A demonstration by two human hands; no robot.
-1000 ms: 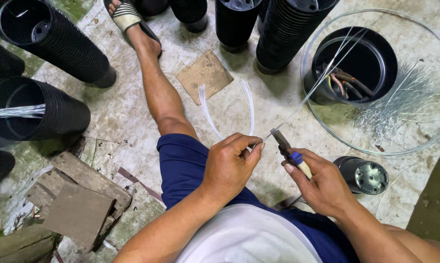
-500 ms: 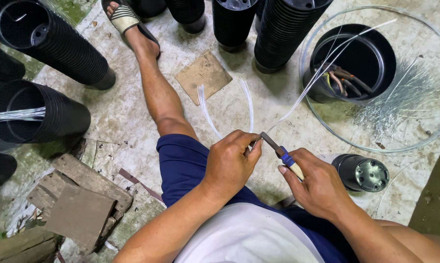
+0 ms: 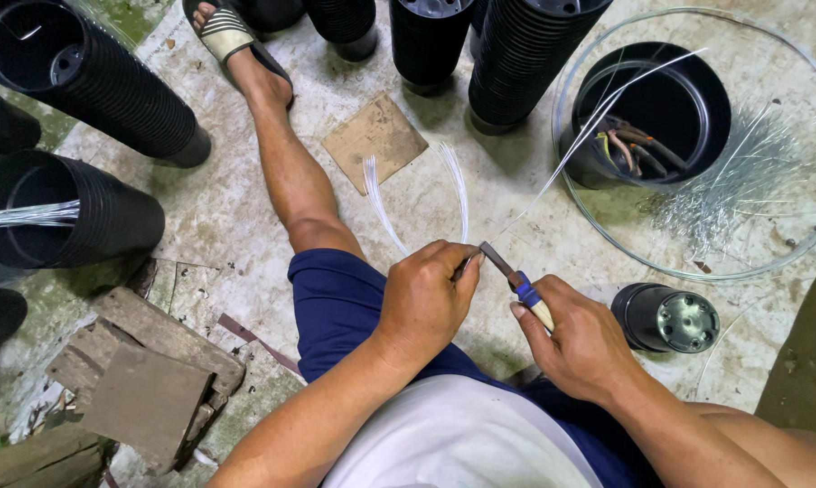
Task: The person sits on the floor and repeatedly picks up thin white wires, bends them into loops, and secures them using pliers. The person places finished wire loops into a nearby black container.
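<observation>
My left hand (image 3: 423, 298) pinches the near end of a thin silvery wire (image 3: 578, 137) that runs up and to the right toward a large wire coil (image 3: 607, 244). My right hand (image 3: 581, 343) grips pliers (image 3: 514, 280) with blue and cream handles; the dark jaws meet the wire right at my left fingertips. Two cut wire pieces (image 3: 417, 194) lie bent on the concrete just beyond my hands, beside my bare left leg (image 3: 290, 172).
Stacks of black plastic pots (image 3: 92, 90) lie at the left and stand along the top (image 3: 525, 54). One pot (image 3: 665, 113) with cables sits inside the coil; a small pot (image 3: 665, 318) lies at the right. A cardboard square (image 3: 375, 140) and wooden blocks (image 3: 146, 380) rest on the floor.
The pliers have swung from pointing up-left to lie closer to my left fingertips, and the jaws now meet the wire. The long wire has shifted slightly.
</observation>
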